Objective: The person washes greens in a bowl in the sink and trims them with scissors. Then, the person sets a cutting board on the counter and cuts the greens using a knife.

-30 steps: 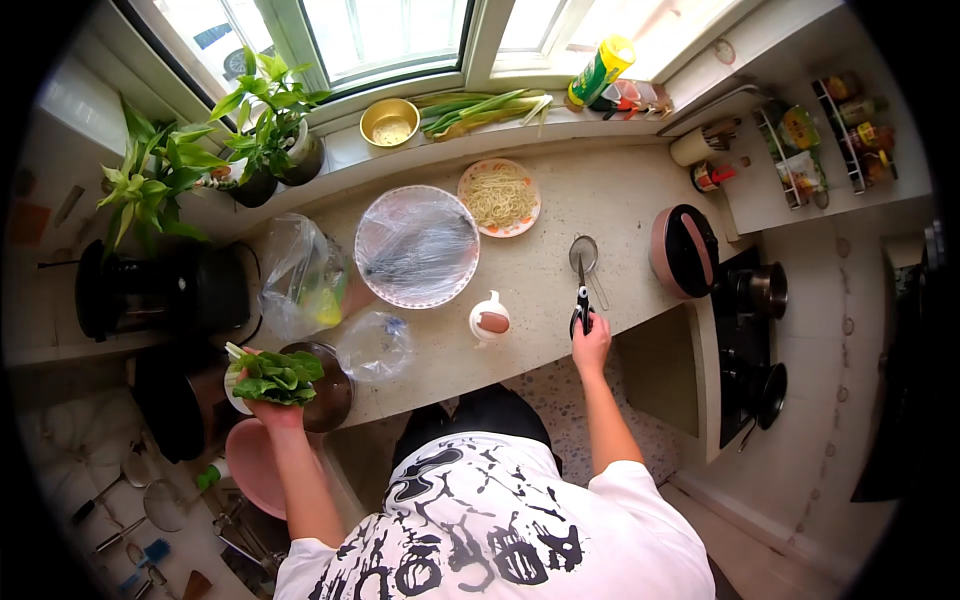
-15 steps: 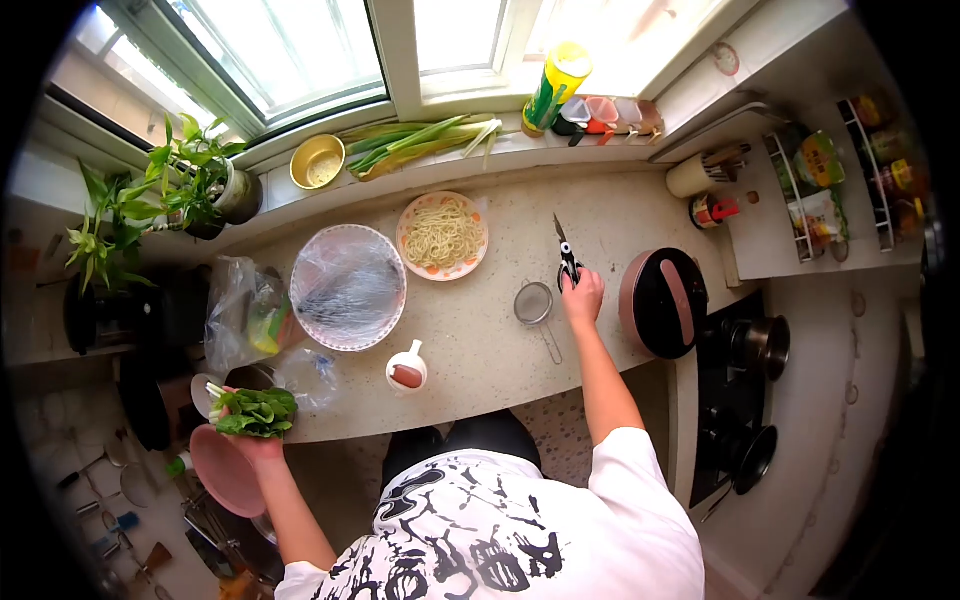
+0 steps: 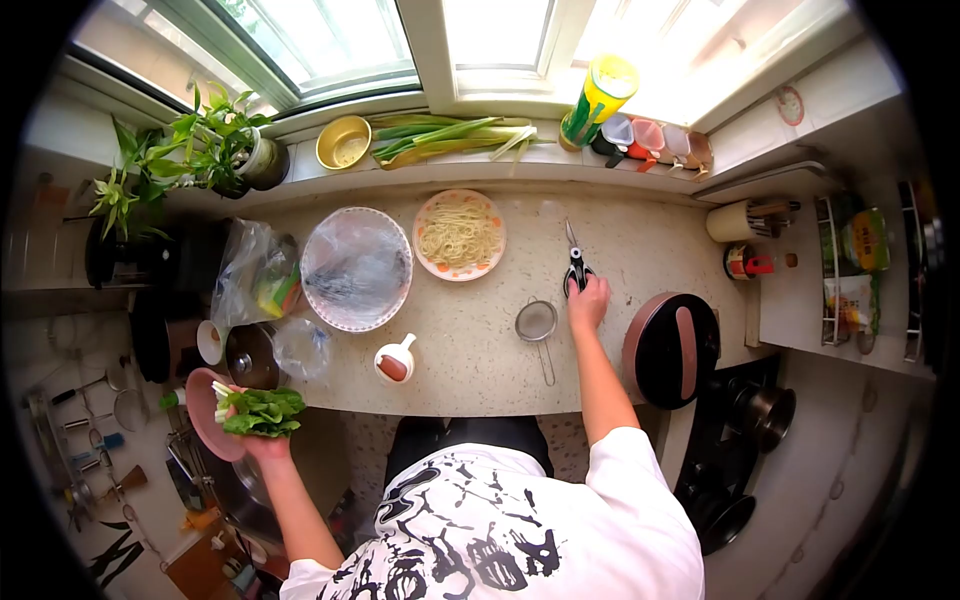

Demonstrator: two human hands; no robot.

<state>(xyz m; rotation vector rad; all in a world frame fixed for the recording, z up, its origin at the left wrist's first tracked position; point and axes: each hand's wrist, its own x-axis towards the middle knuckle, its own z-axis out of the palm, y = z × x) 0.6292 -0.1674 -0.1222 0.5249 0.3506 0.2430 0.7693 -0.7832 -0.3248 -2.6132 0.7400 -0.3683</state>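
Note:
My left hand is closed around a bunch of leafy greens, white stems pointing left, off the counter's front edge. A pink basin is just beside the greens, partly covered by them. On the counter at the right, my right hand has its fingers on the handles of black-and-white kitchen scissors, whose blades point toward the window. Left of that hand lies a small mesh strainer. Fingertips at the scissor handles are partly hidden.
A plate of noodles, a film-covered bowl, a white pitcher and plastic bags stand on the counter. A round black-and-pink appliance is at the right, beside the stove. Scallions lie on the sill.
The view has shifted. My left hand has drawn the greens back from the counter's edge toward my body, beside the pink basin. My right hand stays at the scissors.

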